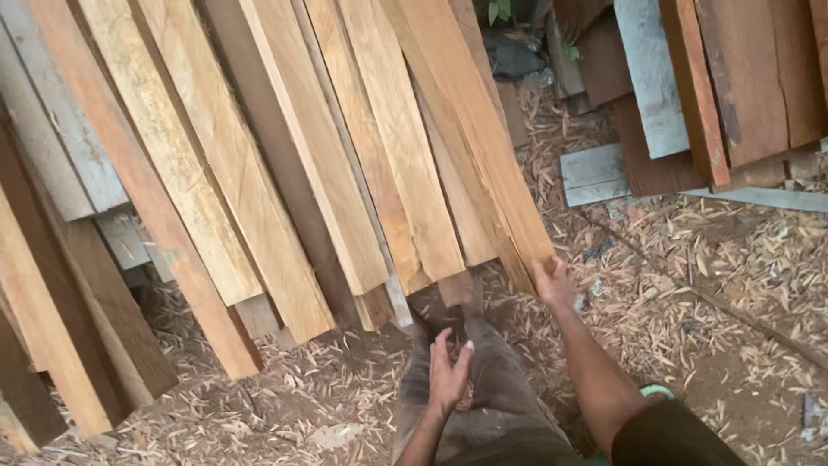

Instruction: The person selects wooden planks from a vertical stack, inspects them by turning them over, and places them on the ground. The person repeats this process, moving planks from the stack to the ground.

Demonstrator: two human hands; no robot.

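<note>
Grip | right hand (553, 280) clasped plank (483, 147) end, needed firmer purchase | left hand (448, 373) open, empty, near knee (496, 362)

Soft, even daylight falls from above, with no glare and no hard-edged shadows. The pale planks (285, 173) look bright, while the gaps beneath their lower ends sink into dim shade. Focus holds fairly sharp across the middle; the left hand (448, 373) shows slight motion blur. Straight boards bow a little toward the edges.
</note>
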